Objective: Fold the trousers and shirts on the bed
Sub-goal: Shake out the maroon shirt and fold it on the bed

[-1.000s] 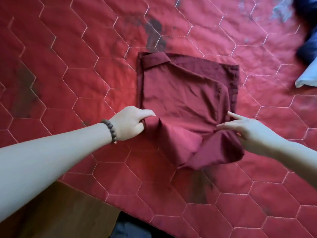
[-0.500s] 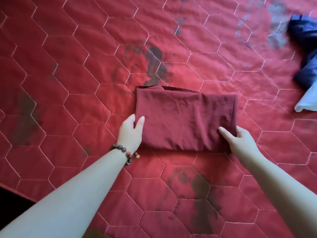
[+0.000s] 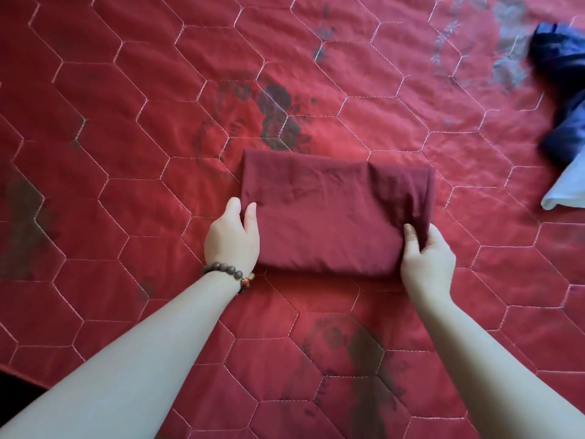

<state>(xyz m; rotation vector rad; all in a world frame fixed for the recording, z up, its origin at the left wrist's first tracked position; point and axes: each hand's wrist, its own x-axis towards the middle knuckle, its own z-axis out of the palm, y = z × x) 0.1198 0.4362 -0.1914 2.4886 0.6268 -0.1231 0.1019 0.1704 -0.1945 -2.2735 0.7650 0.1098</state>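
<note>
My hands have slid in: left hand [image 3: 232, 237] and right hand [image 3: 425, 258] now grip the folded shirt [image 3: 329, 213] on the bed [image 3: 126, 153]; dark clothes [image 3: 563, 99], perhaps trousers, at two o'clock.

Both your bare forearms reach forward and converge. Your left hand [image 3: 232, 237] — beaded bracelet [image 3: 232, 274] at the wrist — has its thumb on top and fingers tucked beneath. Your right hand [image 3: 425, 258] mirrors it — thumb up, fingers curled under.
</note>
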